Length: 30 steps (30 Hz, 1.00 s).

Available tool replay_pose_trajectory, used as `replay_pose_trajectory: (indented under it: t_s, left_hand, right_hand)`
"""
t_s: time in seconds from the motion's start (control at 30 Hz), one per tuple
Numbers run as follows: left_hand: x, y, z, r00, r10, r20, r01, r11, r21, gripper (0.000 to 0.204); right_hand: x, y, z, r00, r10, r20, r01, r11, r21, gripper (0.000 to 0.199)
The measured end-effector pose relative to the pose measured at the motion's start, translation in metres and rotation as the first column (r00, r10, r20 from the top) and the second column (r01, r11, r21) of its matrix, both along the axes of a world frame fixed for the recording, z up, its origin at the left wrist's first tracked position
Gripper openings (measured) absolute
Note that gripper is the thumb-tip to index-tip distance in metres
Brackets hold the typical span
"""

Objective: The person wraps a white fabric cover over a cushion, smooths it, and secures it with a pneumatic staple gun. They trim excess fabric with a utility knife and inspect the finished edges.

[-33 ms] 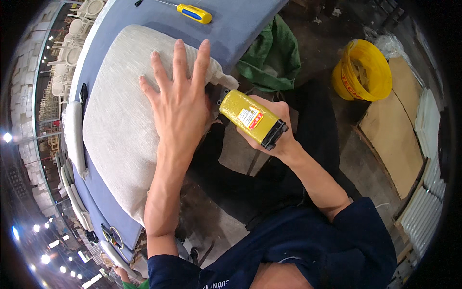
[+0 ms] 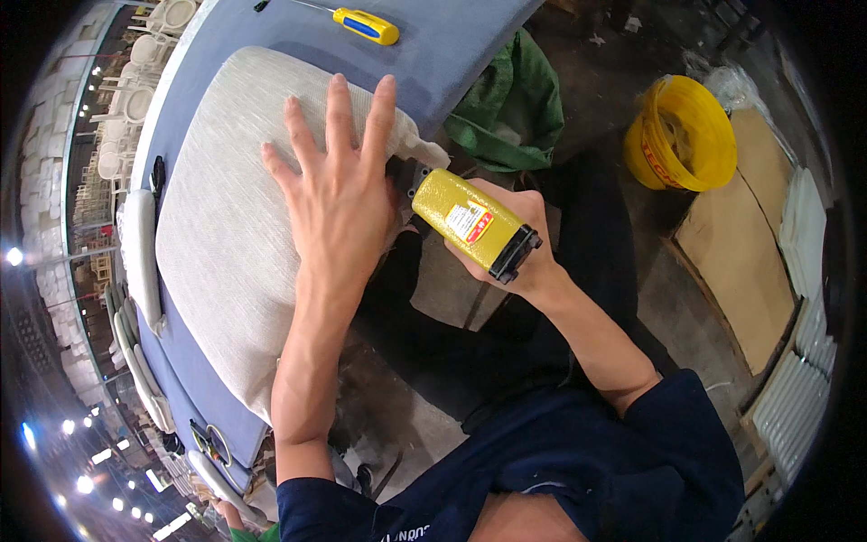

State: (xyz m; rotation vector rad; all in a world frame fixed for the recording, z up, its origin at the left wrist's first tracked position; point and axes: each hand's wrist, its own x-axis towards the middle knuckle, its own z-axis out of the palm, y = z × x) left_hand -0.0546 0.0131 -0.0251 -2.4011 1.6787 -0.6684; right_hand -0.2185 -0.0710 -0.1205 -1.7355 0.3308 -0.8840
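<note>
A padded seat cushion [image 2: 226, 217] in light cream fabric lies on the blue-grey covered table [image 2: 442, 45]. My left hand [image 2: 341, 194] rests flat on it, fingers spread, near its right side. Loose fabric [image 2: 423, 144] sticks out at the cushion's upper right edge. Wrapped round a yellow staple gun with a black end cap [image 2: 470, 221] is my right hand [image 2: 528, 235], its fingers partly hidden beneath the tool. The gun's dark nose points at the cushion's right edge, beside my left hand. Whether the nose touches the fabric I cannot tell.
A yellow screwdriver [image 2: 366, 26] lies on the table's far part. Beyond the right edge are a green sack [image 2: 510, 108], a yellow bucket [image 2: 637, 149] and brown boards [image 2: 736, 253]. Slim pale padded pieces [image 2: 138, 257] line the left edge. A person's green sleeve [image 2: 262, 535] shows lower left.
</note>
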Motion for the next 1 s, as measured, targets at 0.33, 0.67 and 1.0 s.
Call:
replay_pose_trajectory:
  t_s: [0.33, 0.67, 1.0]
  left_hand:
    - [0.075, 0.013, 0.056, 0.778, -0.054, -0.626, 0.189, 0.97, 0.152, 0.064]
    - [0.016, 0.031, -0.005, 0.994, 0.093, -0.065, -0.096, 0.995, -0.039, 0.054]
    - [-0.002, 0.035, -0.008, 1.0, 0.021, 0.011, -0.02, 0.999, -0.044, 0.079]
  right_hand:
    - [0.005, -0.021, 0.011, 0.997, 0.0, 0.08, 0.005, 0.997, -0.074, 0.034]
    - [0.015, -0.001, -0.023, 0.983, -0.022, 0.184, 0.014, 0.999, 0.043, 0.035]
    - [0.015, 0.017, -0.028, 0.985, 0.02, 0.169, -0.015, 1.0, -0.027, 0.028]
